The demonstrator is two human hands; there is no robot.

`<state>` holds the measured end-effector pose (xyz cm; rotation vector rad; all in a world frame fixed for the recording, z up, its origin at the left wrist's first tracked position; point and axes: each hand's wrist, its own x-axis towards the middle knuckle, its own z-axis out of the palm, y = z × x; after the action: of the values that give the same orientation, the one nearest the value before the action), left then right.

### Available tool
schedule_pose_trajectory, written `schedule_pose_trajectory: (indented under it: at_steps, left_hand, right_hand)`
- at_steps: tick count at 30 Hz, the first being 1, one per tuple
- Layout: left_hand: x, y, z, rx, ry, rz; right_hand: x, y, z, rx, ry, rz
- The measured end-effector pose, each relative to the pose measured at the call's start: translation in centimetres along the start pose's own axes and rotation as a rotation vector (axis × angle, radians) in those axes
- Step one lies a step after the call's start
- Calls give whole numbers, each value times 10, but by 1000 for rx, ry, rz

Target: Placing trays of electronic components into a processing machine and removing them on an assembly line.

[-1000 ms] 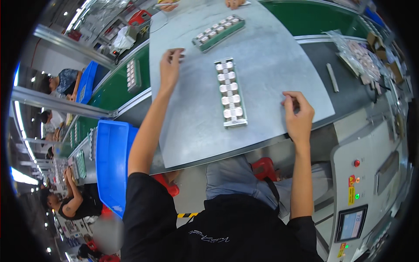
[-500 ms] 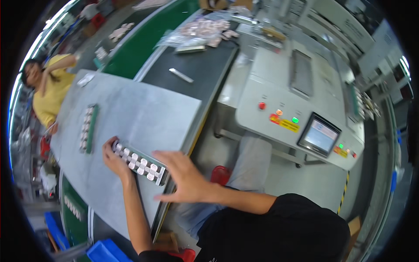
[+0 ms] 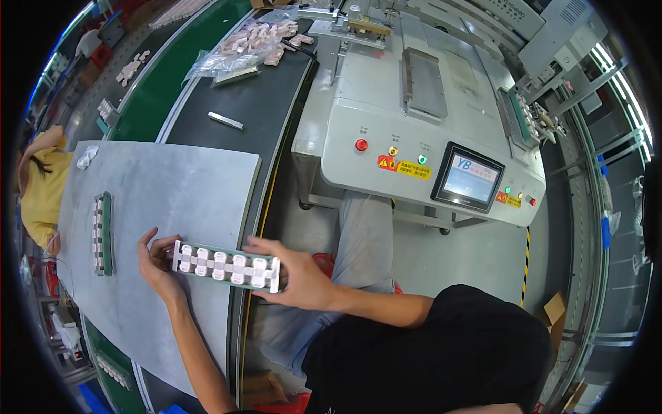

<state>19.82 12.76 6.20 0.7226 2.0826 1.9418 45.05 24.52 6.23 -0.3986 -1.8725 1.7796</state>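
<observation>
In the head view, writing shows mainly on the pale grey machine (image 3: 352, 124) to the right. Its tilted screen (image 3: 471, 177) displays large blue characters above smaller lines, on a light background. Small dark captions sit above the buttons on the front panel, and a red label with a warning triangle (image 3: 387, 163) adjoins a yellow label (image 3: 414, 170) printed in dark type. A similar, smaller label pair (image 3: 509, 199) lies right of the screen, and dark lettering runs along the machine's upper housing (image 3: 507, 17).

The right hand (image 3: 303, 277) is partly closed around the near right end of a green-edged fixture (image 3: 229, 268), thumb and fingers spread to either side of it. The left hand (image 3: 160, 268) is half curled at the opposite end, its fingers bent round behind that end; their exact contact is hidden. The fixture, bearing five rows of paired white pieces, spans the two hands at the edge of the grey tabletop (image 3: 165, 193); whether it touches the surface I cannot tell. A similar fixture (image 3: 103, 234) lies farther left on the tabletop.
</observation>
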Motion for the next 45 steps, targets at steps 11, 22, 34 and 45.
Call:
schedule_pose_trajectory:
  at_steps: [11, 22, 34, 45]
  left_hand:
    - [0, 2, 0, -57, -11, -51]
    - [1, 6, 0, -57, 72, -51]
    - [-1, 7, 3, -51, 111, -73]
    - [0, 5, 1, -27, 98, -63]
  right_hand:
    - [-66, 17, -103, 1022, 100, 632]
    - [-38, -45, -239, 314, 932, -144]
    - [-3, -21, -272, -117, 1301, -231]
    - [38, -19, -245, -821, 1267, 1]
